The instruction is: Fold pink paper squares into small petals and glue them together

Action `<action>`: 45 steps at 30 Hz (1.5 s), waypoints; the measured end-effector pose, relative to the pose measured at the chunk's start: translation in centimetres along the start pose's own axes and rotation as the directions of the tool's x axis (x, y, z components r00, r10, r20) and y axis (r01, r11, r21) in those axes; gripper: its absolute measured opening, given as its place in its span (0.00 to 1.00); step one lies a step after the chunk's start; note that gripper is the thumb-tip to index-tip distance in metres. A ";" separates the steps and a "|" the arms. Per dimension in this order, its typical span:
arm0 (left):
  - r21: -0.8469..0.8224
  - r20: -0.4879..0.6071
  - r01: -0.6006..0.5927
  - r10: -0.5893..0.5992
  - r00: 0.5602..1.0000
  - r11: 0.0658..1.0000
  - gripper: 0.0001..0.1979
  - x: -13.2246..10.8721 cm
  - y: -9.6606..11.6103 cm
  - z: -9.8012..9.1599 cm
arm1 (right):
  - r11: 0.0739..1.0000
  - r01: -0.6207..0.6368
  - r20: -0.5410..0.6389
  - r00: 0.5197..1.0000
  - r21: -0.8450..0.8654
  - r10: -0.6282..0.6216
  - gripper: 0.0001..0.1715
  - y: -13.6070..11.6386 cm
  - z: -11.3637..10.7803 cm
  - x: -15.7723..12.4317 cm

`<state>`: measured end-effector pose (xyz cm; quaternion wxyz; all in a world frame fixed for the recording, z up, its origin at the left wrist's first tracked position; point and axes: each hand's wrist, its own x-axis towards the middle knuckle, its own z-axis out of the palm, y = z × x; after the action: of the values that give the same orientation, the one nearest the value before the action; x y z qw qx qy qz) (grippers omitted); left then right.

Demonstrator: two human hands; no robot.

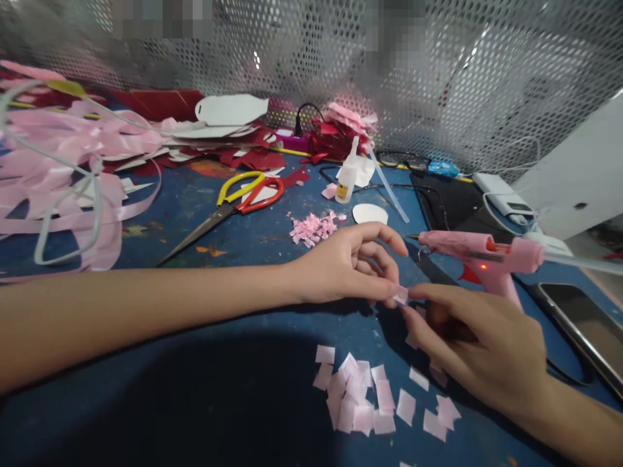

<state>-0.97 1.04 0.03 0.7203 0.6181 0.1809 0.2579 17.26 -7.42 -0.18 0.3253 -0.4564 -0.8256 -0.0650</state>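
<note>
My left hand (350,263) and my right hand (479,340) meet over the blue table (195,363). Both pinch one small pink paper square (401,296) between their fingertips. Just below them lies a loose heap of pink paper squares (360,395). A pink hot glue gun (479,254) stands right behind my right hand, its red light on and its nozzle pointing left. A small pile of folded pink pieces (314,228) sits beyond my left hand.
Yellow and red scissors (228,204) lie at centre left. A glue bottle (346,175), a white paper disc (370,213), pink ribbon (58,175), red paper scraps (253,157) and a phone (579,324) surround the work spot. A perforated metal screen (438,78) closes the back.
</note>
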 end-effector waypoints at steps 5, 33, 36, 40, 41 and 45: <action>0.014 -0.018 0.034 -0.034 0.999 0.999 0.15 0.0 0.2 0.3 | 0.999 0.019 0.009 1.000 -0.026 -0.019 0.09 -0.2 -0.5 0.4; 0.611 0.024 -0.348 0.422 0.906 0.712 0.15 -1.3 -0.2 1.0 | 0.998 -0.055 -0.054 0.997 0.043 0.057 0.06 0.4 -0.3 0.0; 0.658 0.011 -0.330 0.429 0.903 0.677 0.16 -1.3 -0.2 1.1 | 0.996 -0.062 -0.043 0.997 0.069 0.065 0.06 0.5 -0.1 -0.1; 0.662 -0.030 -0.302 0.428 0.903 0.686 0.14 -1.2 -0.2 1.0 | 0.974 -0.200 0.051 0.979 0.108 0.195 0.18 0.5 0.3 -0.4; 0.659 -0.051 -0.294 0.430 0.901 0.693 0.14 -1.2 -0.2 0.9 | 0.966 -0.235 0.076 0.971 0.107 0.228 0.26 0.4 0.4 -0.5; 0.637 -0.129 -0.275 0.451 0.883 0.720 0.14 -1.0 -0.3 0.5 | 0.975 -0.197 0.078 0.979 0.105 0.189 0.30 0.3 0.2 -0.4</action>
<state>-1.42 0.00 -0.19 0.3881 0.7953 0.2253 0.4076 17.50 -7.45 -0.62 0.3272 -0.5175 -0.7902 0.0286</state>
